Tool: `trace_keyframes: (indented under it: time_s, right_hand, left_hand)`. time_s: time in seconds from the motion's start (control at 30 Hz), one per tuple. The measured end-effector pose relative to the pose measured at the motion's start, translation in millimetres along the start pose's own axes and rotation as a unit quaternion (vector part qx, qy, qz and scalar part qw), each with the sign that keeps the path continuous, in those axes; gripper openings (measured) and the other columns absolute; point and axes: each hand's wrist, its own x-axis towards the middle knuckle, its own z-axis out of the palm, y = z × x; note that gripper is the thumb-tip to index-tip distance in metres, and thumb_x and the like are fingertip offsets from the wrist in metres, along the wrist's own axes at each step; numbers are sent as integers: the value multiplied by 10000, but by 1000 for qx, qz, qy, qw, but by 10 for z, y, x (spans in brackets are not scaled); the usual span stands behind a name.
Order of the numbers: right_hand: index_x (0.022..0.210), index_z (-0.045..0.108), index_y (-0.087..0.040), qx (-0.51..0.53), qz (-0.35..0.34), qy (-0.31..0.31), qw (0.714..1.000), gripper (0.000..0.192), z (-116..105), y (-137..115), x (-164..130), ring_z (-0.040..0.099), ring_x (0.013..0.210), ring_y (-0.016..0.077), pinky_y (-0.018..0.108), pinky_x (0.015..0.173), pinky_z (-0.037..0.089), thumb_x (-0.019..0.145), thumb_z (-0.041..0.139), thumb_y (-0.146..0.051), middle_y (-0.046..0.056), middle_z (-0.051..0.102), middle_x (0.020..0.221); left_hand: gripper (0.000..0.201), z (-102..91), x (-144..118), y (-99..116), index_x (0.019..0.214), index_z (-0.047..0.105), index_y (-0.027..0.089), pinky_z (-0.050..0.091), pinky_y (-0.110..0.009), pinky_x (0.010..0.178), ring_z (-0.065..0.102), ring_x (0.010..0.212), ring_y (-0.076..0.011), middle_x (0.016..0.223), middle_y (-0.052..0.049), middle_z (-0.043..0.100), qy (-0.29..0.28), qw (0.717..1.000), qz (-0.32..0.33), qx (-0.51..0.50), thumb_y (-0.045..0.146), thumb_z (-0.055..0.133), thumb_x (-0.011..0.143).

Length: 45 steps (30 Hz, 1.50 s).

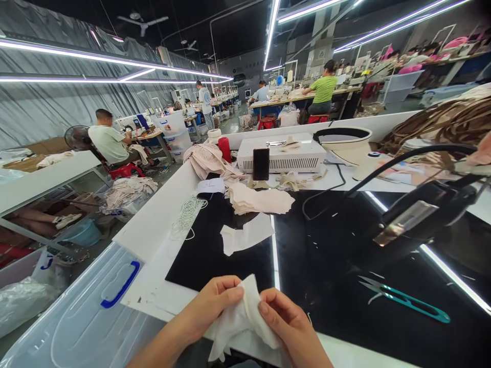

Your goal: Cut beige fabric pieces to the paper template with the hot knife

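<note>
**White fabric piece pinched between both hands at the table's near edge**

While the work table [153,214] stretches away from the camera, a small white fabric piece [240,319] is held just above its near edge. It is gripped from the left by the left hand [209,306], whose thumb is pressed onto the cloth's upper corner, and from the right by the right hand [289,324], whose thumb is laid on the cloth's right edge. Both hands are closed on the cloth, fingers curled behind it; the lower part of the piece is crumpled, and how it is folded cannot be made out.

On the black mat [330,255] beyond the hands, a loose white cut piece [245,235] is seen lying flat, and behind it a stack of beige pieces [259,200]. A coil of white cord [186,213] is set at the mat's left edge. Teal thread snips [406,300] are laid well to the right of the hands. Much of the right side is blocked by a dark lamp head [418,217] on a curved arm. Farther back, a white box-shaped machine [282,156] is stood on the table, with a dark phone [261,164] propped in front of it and a red cup [224,149] to its left. A clear lidded bin [84,317] with a blue handle is placed beside the table on the left. Other people are seated at distant tables.
</note>
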Motion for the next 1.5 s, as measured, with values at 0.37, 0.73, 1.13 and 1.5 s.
trace_keyframes:
  time_s: [0.37, 0.73, 1.13, 1.5]
  right_hand:
    - [760, 646, -184, -21, 55, -62, 996, 512, -26, 31, -81, 313, 487, 64, 202, 456, 234, 720, 705, -691, -55, 440, 565]
    - [696, 580, -187, -6, 112, -70, 991, 451, -134, 22, -149, 242, 424, 30, 179, 423, 208, 681, 806, -577, -103, 372, 470]
    - [679, 511, -199, -8, 135, -72, 988, 498, -174, -28, -147, 193, 430, 24, 184, 423, 149, 690, 789, -611, -113, 327, 477]
    - [715, 505, -203, -67, 159, -70, 983, 530, -220, -149, -125, 191, 443, 25, 193, 438, 136, 672, 780, -654, -106, 360, 479]
  left_hand:
    - [525, 139, 5, 92, 726, 501, 157, 236, -201, 528, 293, 583, -76, 644, 50, 394, 46, 997, 27, 56, 647, 683, 780]
    - [473, 113, -11, 60, 759, 514, 153, 259, -201, 537, 313, 598, -80, 674, 39, 420, 70, 993, 29, 87, 603, 626, 851]
    - [494, 38, -27, -27, 810, 505, 150, 266, -189, 522, 332, 593, -66, 701, 37, 425, 12, 998, 26, 55, 628, 619, 856]
    - [488, -54, -90, 34, 902, 569, 150, 404, -187, 597, 485, 677, -93, 784, 21, 564, -75, 994, -77, -3, 333, 904, 599]
